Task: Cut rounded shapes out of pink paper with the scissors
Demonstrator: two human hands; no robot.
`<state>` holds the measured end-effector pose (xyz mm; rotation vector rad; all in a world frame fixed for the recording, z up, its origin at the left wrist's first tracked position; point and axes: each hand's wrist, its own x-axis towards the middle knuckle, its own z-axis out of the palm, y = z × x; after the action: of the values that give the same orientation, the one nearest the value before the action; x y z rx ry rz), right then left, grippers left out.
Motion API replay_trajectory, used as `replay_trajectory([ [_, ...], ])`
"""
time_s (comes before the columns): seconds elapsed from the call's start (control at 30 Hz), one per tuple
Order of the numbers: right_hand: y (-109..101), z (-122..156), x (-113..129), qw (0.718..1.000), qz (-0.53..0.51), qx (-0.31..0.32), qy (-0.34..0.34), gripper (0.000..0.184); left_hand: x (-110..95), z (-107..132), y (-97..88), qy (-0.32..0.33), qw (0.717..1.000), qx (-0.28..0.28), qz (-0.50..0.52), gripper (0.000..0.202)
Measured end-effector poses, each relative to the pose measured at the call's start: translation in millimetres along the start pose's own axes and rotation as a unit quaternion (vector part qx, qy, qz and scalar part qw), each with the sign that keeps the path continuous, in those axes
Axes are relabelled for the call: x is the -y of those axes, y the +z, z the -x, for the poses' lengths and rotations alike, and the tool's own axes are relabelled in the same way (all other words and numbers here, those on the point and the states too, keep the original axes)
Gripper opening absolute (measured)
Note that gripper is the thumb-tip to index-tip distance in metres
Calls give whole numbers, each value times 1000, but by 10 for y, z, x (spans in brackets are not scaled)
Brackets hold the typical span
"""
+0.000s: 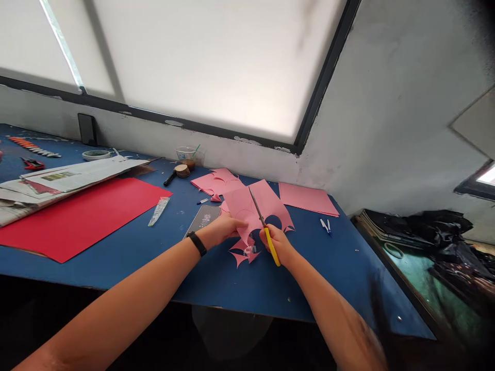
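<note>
My left hand pinches the left edge of a pink paper sheet with round cut-outs, held just above the blue table. My right hand is closed round the yellow handles of a pair of scissors; the blades point up and away across the pink sheet. Pink offcuts lie under the hands. A black band sits on my left wrist.
A phone lies left of my hand. A red sheet and newspapers fill the left side. More pink sheets and scraps, a plastic cup, a pen, black bags at right.
</note>
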<state>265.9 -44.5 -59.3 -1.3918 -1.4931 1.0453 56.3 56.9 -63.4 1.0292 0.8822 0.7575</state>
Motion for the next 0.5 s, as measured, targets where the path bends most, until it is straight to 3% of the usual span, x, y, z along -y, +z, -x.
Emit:
replay_trajectory([
  [0.2,-6,-4,33,999,-34,-2,15,78,-31,15,-9,12,1000,1,-14,33],
  [0.5,-43,27,36,1000,19,0,-20,61,-18,23,9,9,1000,-8,-12,35],
])
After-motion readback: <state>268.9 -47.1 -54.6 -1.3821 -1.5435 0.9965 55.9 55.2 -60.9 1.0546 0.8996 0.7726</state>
